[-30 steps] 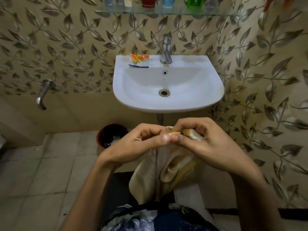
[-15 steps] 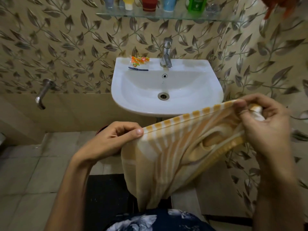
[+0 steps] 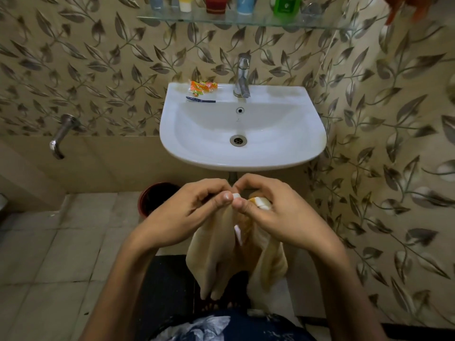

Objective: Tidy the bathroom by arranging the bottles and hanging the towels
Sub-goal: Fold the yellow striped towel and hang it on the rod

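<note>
A beige towel with orange and white stripes [image 3: 216, 264] hangs folded in front of me, below the sink. My left hand [image 3: 187, 215] and my right hand [image 3: 278, 212] meet thumb to thumb and both pinch its top edge. Several bottles, among them a red one [image 3: 216, 4] and a green one [image 3: 286, 4], stand in a row on the glass shelf [image 3: 246, 20] above the tap. An orange towel [image 3: 403, 7] shows partly at the top right corner.
The white sink [image 3: 315, 134] juts from the leaf-patterned wall, with a tap [image 3: 242, 75], an orange sachet [image 3: 202, 86] and a dark razor [image 3: 200, 100] on its rim. A red bin [image 3: 155, 198] sits on the tiled floor left of my hands. A wall tap [image 3: 61, 135] sticks out at the left.
Half a second ago my hands held the towel stretched wide. They have come back together, and the towel now hangs folded in half.
</note>
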A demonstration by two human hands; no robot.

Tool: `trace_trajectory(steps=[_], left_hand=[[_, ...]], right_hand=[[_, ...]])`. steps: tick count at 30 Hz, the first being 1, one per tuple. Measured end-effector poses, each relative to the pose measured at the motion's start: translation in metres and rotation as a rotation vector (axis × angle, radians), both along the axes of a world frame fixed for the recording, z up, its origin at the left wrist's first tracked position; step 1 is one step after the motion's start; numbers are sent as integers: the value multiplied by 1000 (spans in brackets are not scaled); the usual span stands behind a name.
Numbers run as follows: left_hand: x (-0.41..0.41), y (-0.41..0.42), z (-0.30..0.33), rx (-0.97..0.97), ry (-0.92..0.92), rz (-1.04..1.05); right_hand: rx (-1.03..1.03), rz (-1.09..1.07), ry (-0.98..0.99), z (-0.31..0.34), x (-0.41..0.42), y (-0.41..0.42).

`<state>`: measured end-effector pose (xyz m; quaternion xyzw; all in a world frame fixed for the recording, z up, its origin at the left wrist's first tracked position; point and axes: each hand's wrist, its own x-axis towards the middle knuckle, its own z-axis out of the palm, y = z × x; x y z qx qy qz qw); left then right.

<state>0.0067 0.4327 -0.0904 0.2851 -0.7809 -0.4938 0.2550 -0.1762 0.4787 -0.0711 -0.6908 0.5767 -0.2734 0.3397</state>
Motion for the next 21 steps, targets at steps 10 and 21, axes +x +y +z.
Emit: trace_trajectory(steps=[10,21], left_hand=[[-2,2,-2,210,109,-51],[19,-7,-7,164,124,146]], right_hand=[[-98,-90,-192,9,-10,12],[-178,-453,-282,21,-63,20]])
